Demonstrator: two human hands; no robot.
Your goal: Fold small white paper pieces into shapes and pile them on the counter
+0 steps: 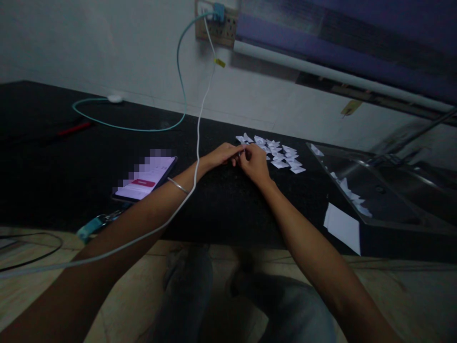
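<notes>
White paper piece [240, 153], tiny, pinched between fingertips [247, 150].

Dim, underexposed room; lit phone screen [144, 177] glows brightest; edges bend and blur; noisy shadows on the counter [43, 157].

I logged bare counter [221, 205] on the near side of both hands, open for passage. Just beyond the right hand [254, 164], a cluster of folded paper pieces [282, 155] closed off the far-right route. Further right sat the sink [385, 190] and a white sheet [342, 227]. A white cable [198, 138] hung across the forearm behind the left hand [223, 155]. A phone [146, 178] lay well left of it, with dark counter between.
</notes>
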